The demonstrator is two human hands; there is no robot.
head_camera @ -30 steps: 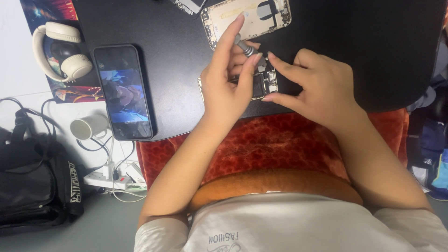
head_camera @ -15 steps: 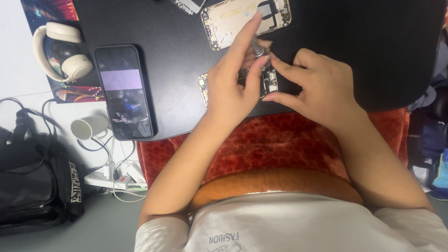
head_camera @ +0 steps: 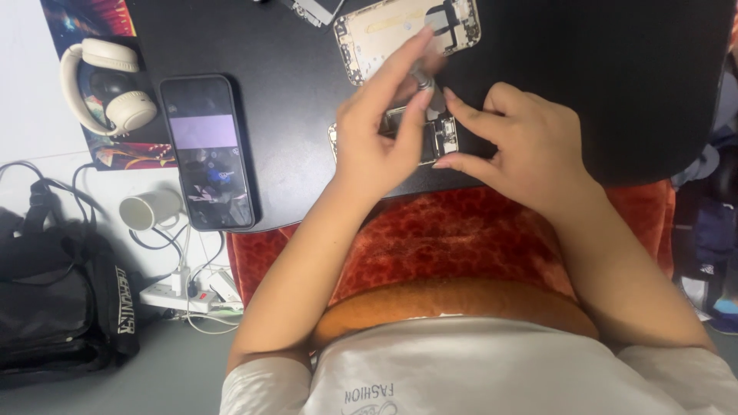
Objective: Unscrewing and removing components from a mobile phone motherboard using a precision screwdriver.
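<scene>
Small circuit board (head_camera: 444, 137) mostly hidden by left hand (head_camera: 377, 150), pinched by right hand (head_camera: 523, 142); blurred metal screwdriver (head_camera: 424, 81) gripped by left fingers.

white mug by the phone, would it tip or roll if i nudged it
The mug lies on its side at the edge of the table, so it would probably roll rather than tip. Its handle isn't visible, so how far it would roll is unclear. It looks like ceramic, likely stiff, fairly heavy, and breakable if it drops among the cables.
</scene>
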